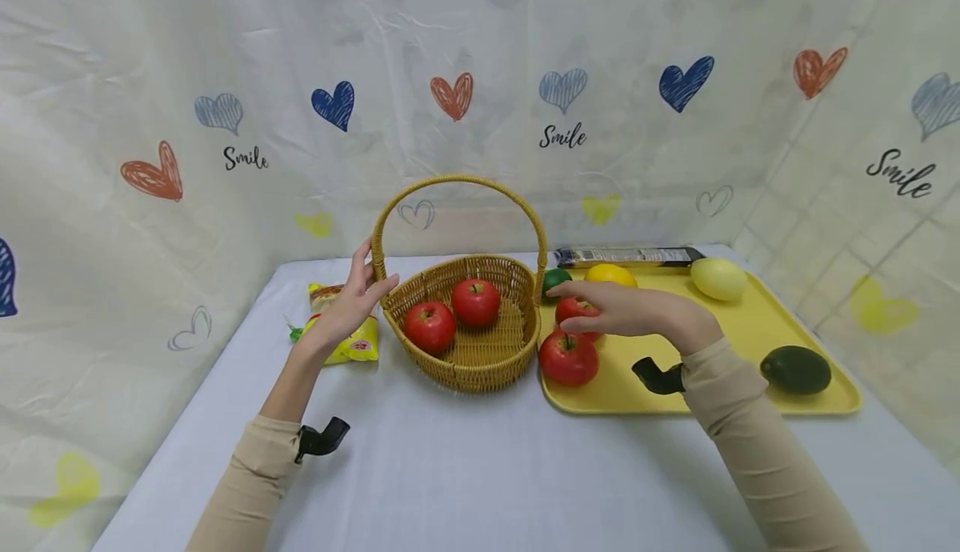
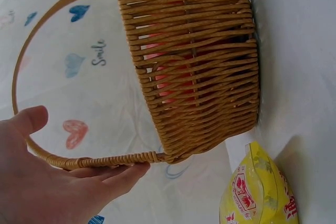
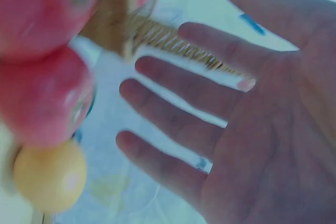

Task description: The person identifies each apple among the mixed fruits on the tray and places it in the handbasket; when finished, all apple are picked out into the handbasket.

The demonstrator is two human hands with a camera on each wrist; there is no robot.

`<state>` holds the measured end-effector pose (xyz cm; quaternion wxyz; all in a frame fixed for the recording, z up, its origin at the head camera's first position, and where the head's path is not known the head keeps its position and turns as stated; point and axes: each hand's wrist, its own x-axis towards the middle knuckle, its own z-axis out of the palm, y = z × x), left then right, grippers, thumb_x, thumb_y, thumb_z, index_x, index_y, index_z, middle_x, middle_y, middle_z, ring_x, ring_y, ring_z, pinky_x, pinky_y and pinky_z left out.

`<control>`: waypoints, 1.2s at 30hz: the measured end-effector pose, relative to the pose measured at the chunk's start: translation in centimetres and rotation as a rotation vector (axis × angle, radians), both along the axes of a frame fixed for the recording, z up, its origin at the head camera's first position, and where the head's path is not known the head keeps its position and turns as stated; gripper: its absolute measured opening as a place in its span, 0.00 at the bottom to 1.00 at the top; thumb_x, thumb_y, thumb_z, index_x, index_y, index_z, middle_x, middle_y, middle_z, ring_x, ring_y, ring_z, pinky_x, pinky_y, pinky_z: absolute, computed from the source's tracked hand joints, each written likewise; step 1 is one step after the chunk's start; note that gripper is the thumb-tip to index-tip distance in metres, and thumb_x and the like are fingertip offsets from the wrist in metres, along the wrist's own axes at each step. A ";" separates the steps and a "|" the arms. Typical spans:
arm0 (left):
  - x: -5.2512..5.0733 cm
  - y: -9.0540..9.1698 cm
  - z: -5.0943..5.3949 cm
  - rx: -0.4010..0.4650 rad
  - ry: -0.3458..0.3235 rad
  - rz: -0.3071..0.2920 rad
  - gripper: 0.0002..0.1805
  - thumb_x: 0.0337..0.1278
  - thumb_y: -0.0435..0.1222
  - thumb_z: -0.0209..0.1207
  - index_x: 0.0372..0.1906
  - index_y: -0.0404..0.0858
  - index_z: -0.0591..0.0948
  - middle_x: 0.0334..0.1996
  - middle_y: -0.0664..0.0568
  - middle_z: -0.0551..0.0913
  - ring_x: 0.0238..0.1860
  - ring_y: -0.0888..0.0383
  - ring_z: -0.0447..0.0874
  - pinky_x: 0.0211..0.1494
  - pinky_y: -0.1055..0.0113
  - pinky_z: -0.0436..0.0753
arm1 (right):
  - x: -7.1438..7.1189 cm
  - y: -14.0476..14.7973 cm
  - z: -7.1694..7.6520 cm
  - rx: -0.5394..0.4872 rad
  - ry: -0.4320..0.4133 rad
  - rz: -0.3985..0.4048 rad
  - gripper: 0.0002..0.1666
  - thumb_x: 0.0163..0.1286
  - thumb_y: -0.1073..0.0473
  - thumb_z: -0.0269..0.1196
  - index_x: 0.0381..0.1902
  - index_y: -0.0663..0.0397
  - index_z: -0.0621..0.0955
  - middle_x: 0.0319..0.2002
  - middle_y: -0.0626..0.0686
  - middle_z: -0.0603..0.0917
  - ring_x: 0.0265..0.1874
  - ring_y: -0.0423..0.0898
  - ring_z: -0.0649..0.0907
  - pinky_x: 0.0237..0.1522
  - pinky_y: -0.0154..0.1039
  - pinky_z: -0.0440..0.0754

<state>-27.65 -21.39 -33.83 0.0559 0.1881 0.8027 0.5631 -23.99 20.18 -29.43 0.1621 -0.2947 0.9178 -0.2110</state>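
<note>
Both hands had straight fingers: the left hand [image 1: 347,310] touched the handle of the basket [image 1: 480,375], and the right hand [image 1: 633,308] spread wide near two tray apples [image 1: 569,360]. Two more apples [image 1: 476,302] lay inside the basket, beside the left edge of the tray [image 1: 757,323]. A dark green fruit [image 1: 796,369] occupied the tray's near right corner.
</note>
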 end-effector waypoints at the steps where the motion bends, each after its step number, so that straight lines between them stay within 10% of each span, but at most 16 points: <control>1: 0.0 0.0 -0.1 0.002 -0.001 0.001 0.48 0.79 0.51 0.49 0.81 0.55 0.27 0.82 0.37 0.50 0.82 0.40 0.51 0.81 0.32 0.50 | -0.1 0.4 -0.2 0.013 0.010 -0.009 0.38 0.77 0.44 0.59 0.76 0.58 0.66 0.73 0.63 0.72 0.71 0.63 0.73 0.72 0.64 0.70; 26: 0.5 -0.2 0.3 -0.043 -0.014 0.012 0.47 0.78 0.54 0.48 0.81 0.59 0.27 0.83 0.41 0.49 0.82 0.38 0.53 0.80 0.29 0.49 | -2.8 2.2 -4.0 0.070 0.033 -0.001 0.44 0.69 0.69 0.64 0.79 0.58 0.59 0.79 0.75 0.49 0.77 0.76 0.51 0.73 0.77 0.54; 36: 0.4 -0.1 0.4 -0.043 -0.011 -0.001 0.47 0.79 0.53 0.48 0.81 0.60 0.27 0.83 0.40 0.49 0.82 0.39 0.51 0.80 0.29 0.50 | -3.2 2.5 -5.0 0.112 0.026 -0.028 0.45 0.71 0.62 0.65 0.80 0.53 0.59 0.81 0.69 0.49 0.78 0.71 0.50 0.74 0.76 0.55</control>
